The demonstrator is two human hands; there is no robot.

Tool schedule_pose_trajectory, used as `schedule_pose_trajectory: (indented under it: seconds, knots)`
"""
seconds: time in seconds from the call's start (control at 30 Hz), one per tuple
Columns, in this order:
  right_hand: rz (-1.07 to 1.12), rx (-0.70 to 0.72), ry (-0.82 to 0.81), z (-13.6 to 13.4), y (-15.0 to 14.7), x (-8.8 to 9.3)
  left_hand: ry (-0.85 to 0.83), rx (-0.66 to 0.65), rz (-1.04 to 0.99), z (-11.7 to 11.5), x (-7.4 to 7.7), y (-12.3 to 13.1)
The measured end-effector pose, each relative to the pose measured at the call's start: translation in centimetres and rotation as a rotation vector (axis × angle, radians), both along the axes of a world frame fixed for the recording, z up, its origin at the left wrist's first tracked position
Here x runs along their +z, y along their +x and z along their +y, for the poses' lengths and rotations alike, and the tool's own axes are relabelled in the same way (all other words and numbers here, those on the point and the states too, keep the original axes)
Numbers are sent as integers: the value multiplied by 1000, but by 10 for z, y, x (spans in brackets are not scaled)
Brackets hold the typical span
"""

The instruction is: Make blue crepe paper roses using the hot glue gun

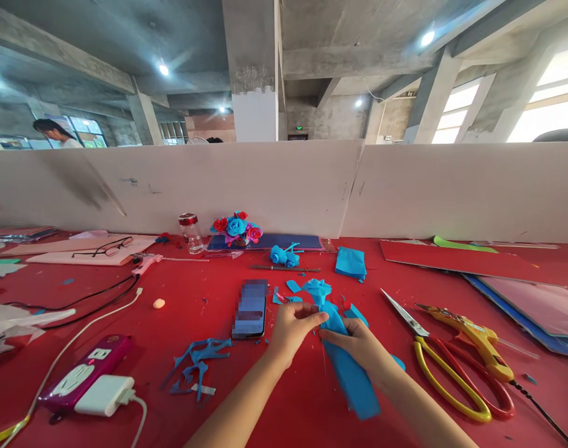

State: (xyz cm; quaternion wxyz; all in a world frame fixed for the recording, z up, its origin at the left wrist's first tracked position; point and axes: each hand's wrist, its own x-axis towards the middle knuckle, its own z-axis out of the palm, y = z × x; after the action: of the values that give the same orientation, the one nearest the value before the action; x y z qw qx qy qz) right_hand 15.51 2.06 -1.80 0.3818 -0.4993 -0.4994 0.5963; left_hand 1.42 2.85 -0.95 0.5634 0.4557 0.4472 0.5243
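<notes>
Between my hands is a blue paper flower with a ruffled head, held upright. My left hand pinches it just under the head. In my right hand is a long folded blue paper strip, gripped near its upper end where it meets the flower's base. The strip's lower end hangs down toward me. Small blue paper petals lie on the table around the flower. A phone rests left of my left hand.
Scissors and a yellow glue gun lie at right. A purple power strip with a white charger is at left. Blue scraps, finished flowers, a jar and a white partition are also here.
</notes>
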Motion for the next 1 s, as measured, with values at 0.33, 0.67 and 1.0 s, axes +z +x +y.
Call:
schedule_pose_trajectory:
  seconds: [0.33, 0.67, 1.0]
  knots:
    - [87, 77, -71, -1, 4, 2, -48, -115, -82, -2, 6, -4]
    - [-47, 89, 138, 0, 2, -5, -57, -97, -118, -2, 1, -3]
    - [-47, 94, 132, 1, 3, -9, -23, -134, -141, -2, 3, -1]
